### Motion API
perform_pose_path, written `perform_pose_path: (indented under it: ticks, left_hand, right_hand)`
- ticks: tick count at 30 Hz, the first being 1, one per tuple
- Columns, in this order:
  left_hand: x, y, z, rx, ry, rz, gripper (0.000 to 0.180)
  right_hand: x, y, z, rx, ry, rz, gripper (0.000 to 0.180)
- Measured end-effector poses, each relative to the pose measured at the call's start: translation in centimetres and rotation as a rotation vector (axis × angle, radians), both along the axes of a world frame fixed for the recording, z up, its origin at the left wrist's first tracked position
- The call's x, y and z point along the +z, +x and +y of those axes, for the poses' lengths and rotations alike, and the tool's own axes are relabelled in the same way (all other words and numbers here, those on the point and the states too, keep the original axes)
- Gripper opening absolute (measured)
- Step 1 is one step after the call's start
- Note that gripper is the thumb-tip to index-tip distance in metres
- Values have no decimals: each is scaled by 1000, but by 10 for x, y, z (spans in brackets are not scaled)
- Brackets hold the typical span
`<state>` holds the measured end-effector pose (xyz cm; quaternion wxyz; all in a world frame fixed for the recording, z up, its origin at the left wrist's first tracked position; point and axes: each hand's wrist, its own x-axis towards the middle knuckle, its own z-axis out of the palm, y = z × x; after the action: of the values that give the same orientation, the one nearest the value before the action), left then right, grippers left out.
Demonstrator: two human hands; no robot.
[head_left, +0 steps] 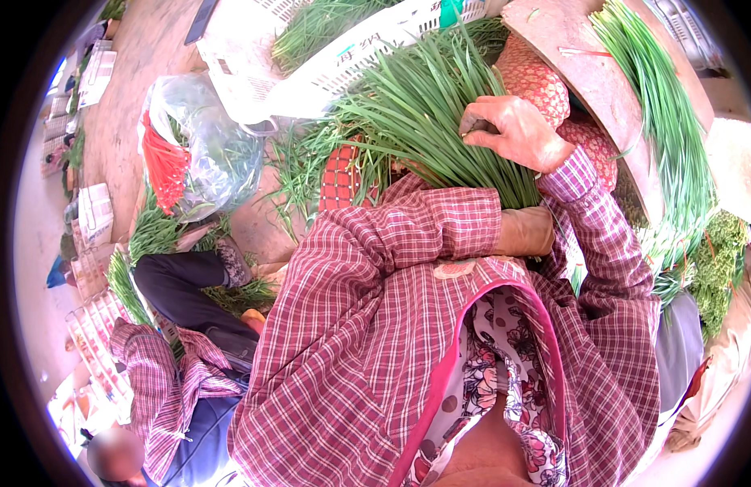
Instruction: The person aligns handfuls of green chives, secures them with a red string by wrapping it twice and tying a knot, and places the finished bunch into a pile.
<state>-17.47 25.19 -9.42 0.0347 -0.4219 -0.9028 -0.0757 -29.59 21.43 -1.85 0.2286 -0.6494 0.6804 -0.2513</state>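
Note:
A big bunch of long, flat green leaves, like garlic chives [428, 105], lies across my lap, its tips fanning out to the upper left. My left hand [528, 230] is wrapped round the gathered lower end of the bunch; most of its fingers are hidden. Over the upper right side of the leaves, my right hand [517, 130] is closed, thumb and fingers pinched together. A small dark spot shows between them, too small to name. Loose leaves [298, 166] are scattered left of the bunch.
A white plastic crate [310, 89] holding greens stands ahead. On the right, trimmed chives [659, 114] lie on a board [586, 89]. A clear plastic bag [221, 154] and red ties [163, 166] are at left. Another person [189, 349] sits at lower left.

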Motion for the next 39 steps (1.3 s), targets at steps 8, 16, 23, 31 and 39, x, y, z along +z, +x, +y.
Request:
perform_pose_path:
  ticks: [8,16,23,31,39]
  left_hand:
    - [-5,-1,2,-7,28,0,7]
    - [35,-1,-21,-24,157,-301,25]
    - [29,8,-28,35,566,-317,38]
    - [-20,3,15,101,136,80,16]
    - [-22,4,14,88,131,210,21]
  right_hand:
    - [11,8,-20,-353,-365,67,16]
    - [6,38,-32,-131,-127,107,19]
    - [-6,38,-37,-235,-372,106,14]
    - [10,-62,-46,-432,-336,180,31]
    - [-17,-88,-31,-385,300,194,57]
